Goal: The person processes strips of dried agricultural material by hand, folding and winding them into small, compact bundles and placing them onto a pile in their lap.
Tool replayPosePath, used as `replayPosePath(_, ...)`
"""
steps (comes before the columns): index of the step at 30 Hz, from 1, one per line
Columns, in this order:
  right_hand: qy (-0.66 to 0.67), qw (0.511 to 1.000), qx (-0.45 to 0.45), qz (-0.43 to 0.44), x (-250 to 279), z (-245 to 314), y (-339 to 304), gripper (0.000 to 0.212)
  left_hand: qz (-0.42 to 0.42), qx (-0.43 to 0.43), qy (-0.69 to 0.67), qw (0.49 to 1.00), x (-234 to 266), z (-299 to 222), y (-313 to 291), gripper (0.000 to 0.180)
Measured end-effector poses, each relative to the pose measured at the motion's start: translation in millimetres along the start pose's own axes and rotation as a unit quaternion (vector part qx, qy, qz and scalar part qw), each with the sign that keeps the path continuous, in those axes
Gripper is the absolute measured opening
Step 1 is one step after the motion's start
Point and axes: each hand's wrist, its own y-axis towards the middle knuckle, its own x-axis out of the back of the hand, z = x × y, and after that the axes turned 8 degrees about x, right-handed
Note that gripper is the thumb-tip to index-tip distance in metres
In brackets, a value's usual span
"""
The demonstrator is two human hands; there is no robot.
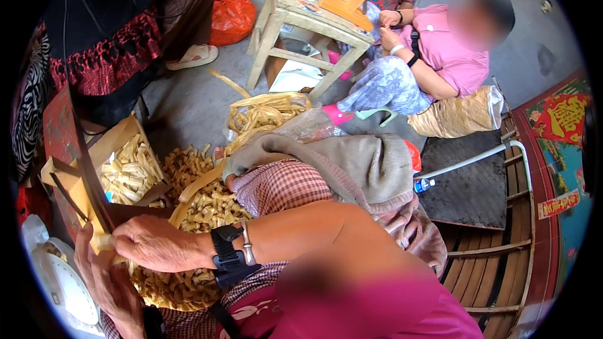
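Note:
My right hand (pixel 157 243) is closed, its fingertips pinching a pale yellow strip (pixel 102 242), of which only a short end shows. Just below it, my left hand (pixel 108 285) curls around the same spot, partly covered by the right. Both are next to an upright wooden stand (pixel 80 191) with a dark narrow bar on it, fixed to a reddish board (pixel 66 119). A long yellow strip (pixel 200 183) lies across a heap of small knotted yellow pieces (pixel 220 207) beyond my right forearm. Paler knotted pieces (pixel 130 172) fill a cardboard box (pixel 116 138) behind the board.
A bundle of yellow strips (pixel 267 113) lies past a grey cloth (pixel 358 163). Farther off stand a worn wooden stool (pixel 308 12) with a wooden stand (pixel 352 6) on it and a seated person in pink (pixel 452 44). A white basin (pixel 69 282) is at my left.

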Motion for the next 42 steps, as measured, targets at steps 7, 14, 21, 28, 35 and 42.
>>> replayPosePath(7, 0.195, 0.969, -0.122, 0.09, 19.3, 1.5, 3.1, 0.028, 0.132, 0.206, -0.208, 0.947, -3.6, 25.1, -19.6, 0.014)
replayPosePath(14, 0.263, 0.957, -0.094, 0.08, 21.9, 12.0, 11.7, 0.026, 0.095, 0.367, -0.626, 0.682, 6.8, 22.8, -11.3, 0.035)
replayPosePath(21, 0.332, 0.934, -0.103, 0.077, 23.2, 11.1, 9.9, 0.025, 0.168, 0.338, -0.654, 0.655, 17.9, 33.5, -19.1, 0.033)
replayPosePath(28, 0.414, 0.878, -0.221, 0.094, 30.8, 13.6, 9.0, 0.033, 0.193, 0.226, -0.417, 0.859, 14.4, 17.4, -4.6, 0.049)
replayPosePath(35, 0.394, 0.889, -0.209, 0.104, 21.8, 7.6, 4.6, 0.037, 0.139, 0.228, -0.405, 0.874, 0.3, 12.3, -6.4, 0.042)
replayPosePath(42, 0.421, 0.878, -0.229, 0.014, 19.4, 12.6, 9.9, 0.03, 0.135, 0.373, -0.596, 0.698, 3.6, 14.1, -8.0, 0.056)
